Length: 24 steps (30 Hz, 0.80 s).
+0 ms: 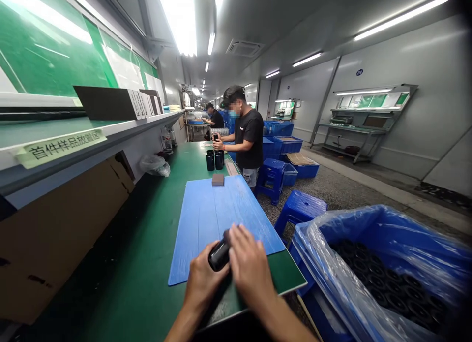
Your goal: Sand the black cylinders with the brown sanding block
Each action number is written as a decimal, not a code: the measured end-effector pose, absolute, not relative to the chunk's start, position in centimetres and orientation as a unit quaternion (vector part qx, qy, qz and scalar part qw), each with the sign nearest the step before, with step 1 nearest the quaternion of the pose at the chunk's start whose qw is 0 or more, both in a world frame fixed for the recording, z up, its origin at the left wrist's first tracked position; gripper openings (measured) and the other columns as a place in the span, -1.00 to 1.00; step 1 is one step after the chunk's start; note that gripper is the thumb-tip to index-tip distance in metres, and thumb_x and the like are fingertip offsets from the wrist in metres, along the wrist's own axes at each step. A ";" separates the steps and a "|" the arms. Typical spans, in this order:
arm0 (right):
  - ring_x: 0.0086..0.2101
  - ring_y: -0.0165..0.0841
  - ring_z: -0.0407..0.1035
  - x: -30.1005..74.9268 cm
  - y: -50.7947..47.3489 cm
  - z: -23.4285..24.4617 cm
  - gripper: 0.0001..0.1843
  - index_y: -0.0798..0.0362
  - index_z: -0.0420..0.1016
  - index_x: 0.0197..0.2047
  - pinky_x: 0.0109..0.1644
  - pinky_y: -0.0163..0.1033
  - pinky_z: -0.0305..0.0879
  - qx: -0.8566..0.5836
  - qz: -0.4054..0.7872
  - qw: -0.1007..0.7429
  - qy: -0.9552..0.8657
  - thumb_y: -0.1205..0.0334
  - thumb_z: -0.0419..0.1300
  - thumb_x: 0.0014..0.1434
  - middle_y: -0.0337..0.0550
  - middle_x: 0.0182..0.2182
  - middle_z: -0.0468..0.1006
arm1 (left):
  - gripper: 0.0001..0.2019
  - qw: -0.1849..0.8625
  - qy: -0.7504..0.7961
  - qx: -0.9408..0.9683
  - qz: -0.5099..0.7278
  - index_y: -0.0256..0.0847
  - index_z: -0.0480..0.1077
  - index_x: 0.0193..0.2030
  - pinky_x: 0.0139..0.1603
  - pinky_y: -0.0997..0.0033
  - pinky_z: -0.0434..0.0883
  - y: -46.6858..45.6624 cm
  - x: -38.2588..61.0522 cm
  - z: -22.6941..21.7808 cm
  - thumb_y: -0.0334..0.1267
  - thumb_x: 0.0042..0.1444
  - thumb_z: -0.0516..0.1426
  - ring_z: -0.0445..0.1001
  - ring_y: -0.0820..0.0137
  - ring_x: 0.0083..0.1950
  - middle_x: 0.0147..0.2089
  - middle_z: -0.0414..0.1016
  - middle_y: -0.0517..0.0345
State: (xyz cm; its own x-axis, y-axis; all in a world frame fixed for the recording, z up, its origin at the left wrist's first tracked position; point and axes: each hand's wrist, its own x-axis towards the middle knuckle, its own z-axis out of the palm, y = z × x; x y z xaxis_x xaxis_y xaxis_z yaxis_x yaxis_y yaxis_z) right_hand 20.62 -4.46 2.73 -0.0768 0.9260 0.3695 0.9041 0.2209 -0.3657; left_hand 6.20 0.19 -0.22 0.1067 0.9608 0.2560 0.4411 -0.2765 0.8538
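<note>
My left hand [202,279] is wrapped round a short black cylinder [219,256] over the near end of a blue mat [217,211] on the green bench. My right hand [248,263] lies over the cylinder's right end, fingers bent against it. Both hands sit close to the bench's front edge. A small brown block [218,179] rests at the mat's far end.
A blue bin lined with plastic [372,233], holding several black cylinders [391,283], stands at my right. Blue stools [300,209] stand beside the bench. A co-worker in a black shirt [248,138] handles black cylinders [215,160] farther along. Cardboard [62,229] leans at the left under a shelf.
</note>
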 end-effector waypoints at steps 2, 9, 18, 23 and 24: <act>0.40 -0.11 -0.01 20.7 -4.2 2.3 -0.38 -0.12 0.06 0.47 0.29 0.16 0.23 -0.578 0.027 0.293 -0.761 0.28 -0.06 0.38 -0.19 0.42 0.11 | -0.57 0.322 0.509 0.679 0.421 -0.16 0.50 0.07 0.01 0.31 0.55 0.3 6.2 -0.3 -0.21 0.01 0.24 0.64 0.18 -0.03 -0.01 0.66 0.07; 0.34 -0.09 0.15 28.2 2.8 1.5 -0.48 0.05 0.35 0.34 0.41 0.21 0.04 -0.634 0.069 0.439 -0.633 0.11 -0.04 0.40 -0.02 0.32 0.32 | -0.51 0.310 0.533 0.670 0.414 -0.19 0.49 0.07 0.08 0.20 0.52 0.5 6.2 -0.6 -0.18 -0.07 0.32 0.62 0.13 -0.01 -0.03 0.66 0.05; 0.33 -0.18 0.17 29.1 -2.1 0.5 -0.45 0.02 0.26 0.39 0.41 0.05 0.12 -0.607 0.084 0.491 -0.620 0.02 0.02 0.42 -0.05 0.36 0.27 | -0.51 0.311 0.536 0.676 0.398 -0.16 0.45 0.10 0.03 0.25 0.50 0.2 6.3 -0.2 -0.18 -0.02 0.30 0.61 0.18 -0.04 -0.04 0.64 0.08; 0.41 -0.16 -0.03 23.4 -5.3 2.6 -0.39 -0.07 0.07 0.47 0.35 0.08 0.16 -0.478 0.010 0.330 -0.814 0.27 0.02 0.40 -0.15 0.40 0.17 | -0.60 0.332 0.515 0.673 0.415 -0.15 0.46 0.06 -0.03 0.31 0.53 0.2 6.1 -0.5 -0.20 0.04 0.23 0.63 0.22 -0.07 -0.06 0.65 0.09; 0.40 -0.16 0.00 22.8 -5.3 2.8 -0.39 -0.07 0.08 0.47 0.31 0.07 0.22 -0.473 0.004 0.312 -0.824 0.29 0.02 0.40 -0.15 0.39 0.20 | -0.61 0.333 0.512 0.671 0.419 -0.15 0.47 0.05 -0.03 0.31 0.53 0.2 6.0 -0.5 -0.20 0.04 0.23 0.63 0.22 -0.08 -0.06 0.66 0.10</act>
